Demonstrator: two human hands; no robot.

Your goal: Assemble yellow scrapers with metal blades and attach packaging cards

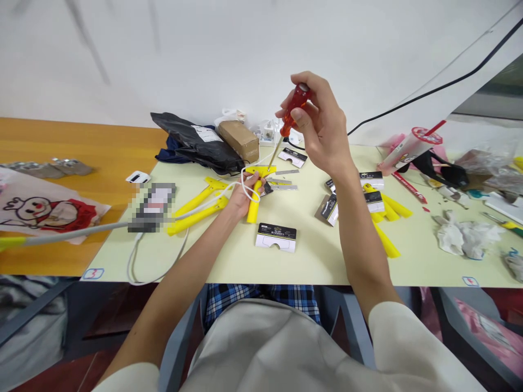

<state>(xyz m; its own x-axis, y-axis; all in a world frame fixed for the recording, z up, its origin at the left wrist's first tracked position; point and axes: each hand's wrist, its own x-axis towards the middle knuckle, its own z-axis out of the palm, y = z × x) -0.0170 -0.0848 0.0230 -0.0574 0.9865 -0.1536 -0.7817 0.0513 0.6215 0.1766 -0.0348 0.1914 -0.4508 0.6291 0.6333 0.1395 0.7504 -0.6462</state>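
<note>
In my right hand [322, 125] is a screwdriver [295, 108] with a red handle, its shaft slanting down to the left. The tip meets the head of a yellow scraper handle [253, 209], as far as I can tell. My left hand [242, 196] grips that handle just below its wide head, with a white cable [244, 182] looping around hand and handle. Flat metal blades [285, 187] lie just beyond. Left of this hand are more yellow scraper handles [200, 215]. A black-and-white card package [276, 237] lies in front of me.
A black plastic bag [196, 144] and a brown cardboard box [240, 139] stand at the back. On the right are yellow handles [394, 207], card packages [371, 179], a drink cup [412, 149] and crumpled tissues [466, 237]. The white cable reaches a pixelated device [152, 208].
</note>
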